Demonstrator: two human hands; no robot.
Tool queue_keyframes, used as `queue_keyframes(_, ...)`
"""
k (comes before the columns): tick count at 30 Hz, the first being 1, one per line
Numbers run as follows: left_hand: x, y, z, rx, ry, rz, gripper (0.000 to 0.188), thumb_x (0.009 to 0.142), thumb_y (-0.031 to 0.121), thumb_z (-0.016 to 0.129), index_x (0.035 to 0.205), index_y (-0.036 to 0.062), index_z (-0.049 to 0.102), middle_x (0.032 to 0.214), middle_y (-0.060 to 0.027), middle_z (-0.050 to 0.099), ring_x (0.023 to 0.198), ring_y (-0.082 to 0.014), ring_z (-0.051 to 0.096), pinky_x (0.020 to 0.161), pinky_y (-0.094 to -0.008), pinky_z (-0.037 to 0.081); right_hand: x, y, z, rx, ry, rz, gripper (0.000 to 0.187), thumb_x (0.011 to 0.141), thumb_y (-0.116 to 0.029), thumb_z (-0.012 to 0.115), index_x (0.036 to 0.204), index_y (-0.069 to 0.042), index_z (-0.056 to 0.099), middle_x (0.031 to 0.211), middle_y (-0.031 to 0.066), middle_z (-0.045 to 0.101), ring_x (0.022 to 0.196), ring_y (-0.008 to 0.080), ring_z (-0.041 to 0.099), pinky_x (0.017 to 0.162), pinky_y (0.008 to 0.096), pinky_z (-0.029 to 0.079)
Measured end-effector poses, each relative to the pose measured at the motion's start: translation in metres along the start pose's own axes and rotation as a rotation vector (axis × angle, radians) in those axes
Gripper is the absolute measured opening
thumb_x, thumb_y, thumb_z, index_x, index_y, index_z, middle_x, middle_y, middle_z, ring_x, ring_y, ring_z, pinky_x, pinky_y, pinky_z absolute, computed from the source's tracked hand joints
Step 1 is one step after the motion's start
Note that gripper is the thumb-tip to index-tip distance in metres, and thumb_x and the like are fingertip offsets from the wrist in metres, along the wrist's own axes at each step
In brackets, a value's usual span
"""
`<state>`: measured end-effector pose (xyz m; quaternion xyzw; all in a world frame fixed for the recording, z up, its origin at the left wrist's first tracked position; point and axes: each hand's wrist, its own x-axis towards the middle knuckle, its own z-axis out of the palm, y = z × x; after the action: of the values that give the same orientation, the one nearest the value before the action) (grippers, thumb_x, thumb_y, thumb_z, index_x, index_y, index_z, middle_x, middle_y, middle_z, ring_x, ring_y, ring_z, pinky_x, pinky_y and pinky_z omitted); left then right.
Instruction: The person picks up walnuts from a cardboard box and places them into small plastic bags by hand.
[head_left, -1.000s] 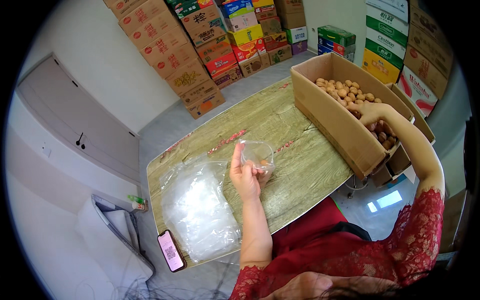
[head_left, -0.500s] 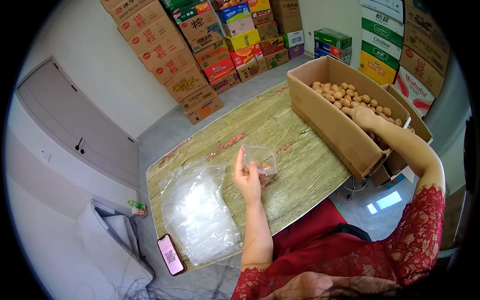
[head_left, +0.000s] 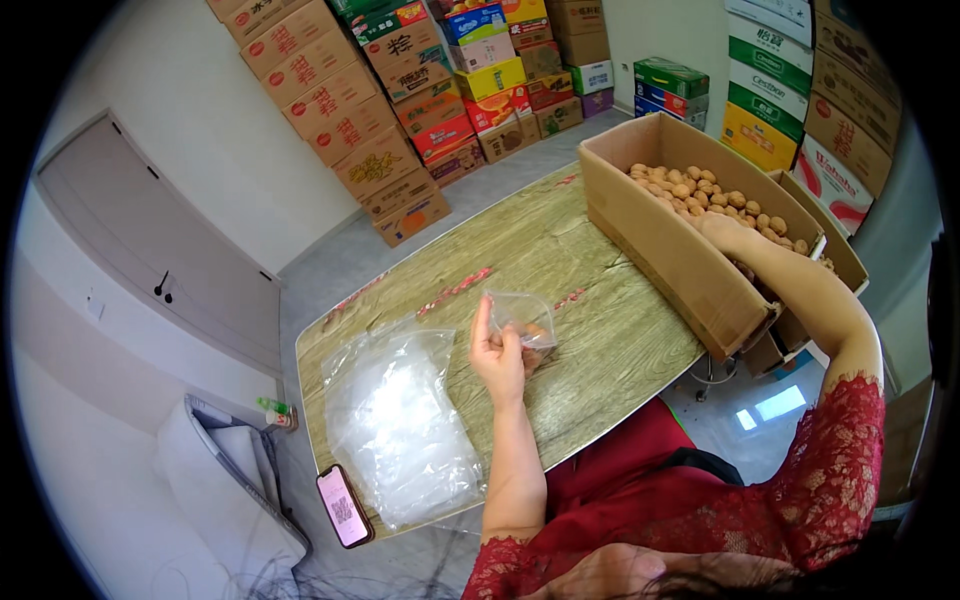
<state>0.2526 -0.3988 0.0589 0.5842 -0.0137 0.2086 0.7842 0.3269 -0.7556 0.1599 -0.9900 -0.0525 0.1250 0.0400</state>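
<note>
My left hand (head_left: 497, 358) is above the middle of the table, with its fingers closed on the edge of a small clear plastic bag (head_left: 522, 308). The bag's mouth gapes, and a few brown walnuts show at its bottom. On the right, my right hand (head_left: 722, 230) reaches over the near wall of a long cardboard box (head_left: 660, 255). Inside lie many walnuts (head_left: 735, 199), and my hand is down among them. The box wall and the hand's own back hide its fingertips, so what they hold is out of sight.
A stack of clear plastic bags (head_left: 400, 430) lies on the left of the wooden table (head_left: 540, 250). A phone (head_left: 344, 507) with a lit screen is at the table's near left corner. Stacked cartons (head_left: 375, 165) line the far wall; more cartons (head_left: 765, 90) stand behind the walnut box.
My right hand has gone lower into the walnuts, and its fingers, partly seen before, are now hidden. My left hand keeps its hold on the bag. The whole view has shifted slightly.
</note>
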Motion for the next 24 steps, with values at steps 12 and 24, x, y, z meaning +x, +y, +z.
queue_keyframes(12, 0.003, -0.004, -0.005, 0.036, -0.012, -0.031, 0.055, 0.082, -0.008, 0.048, 0.136, 0.0000, 0.048, 0.110, -0.0049, 0.067, 0.053, 0.0010, 0.047, 0.048, -0.0165, 0.039, -0.018, -0.017, -0.012, -0.045, 0.065, 0.021, 0.031, 0.094, -0.029, 0.047, 0.118, -0.011, 0.052, 0.105, 0.0200, 0.065, 0.102, 0.0336, 0.062, 0.086, 0.0433, 0.048)
queue_keyframes(24, 0.003, -0.005, -0.002, 0.001, -0.057, 0.007, 0.056, 0.084, -0.010, 0.044, 0.140, -0.0023, 0.041, 0.111, -0.0112, 0.062, 0.066, -0.0073, 0.062, 0.046, -0.0194, 0.044, -0.009, 0.008, -0.012, 0.145, -0.075, -0.023, 0.034, 0.077, -0.015, 0.067, 0.111, -0.007, 0.064, 0.098, 0.0191, 0.068, 0.092, 0.0316, 0.064, 0.080, 0.0392, 0.050)
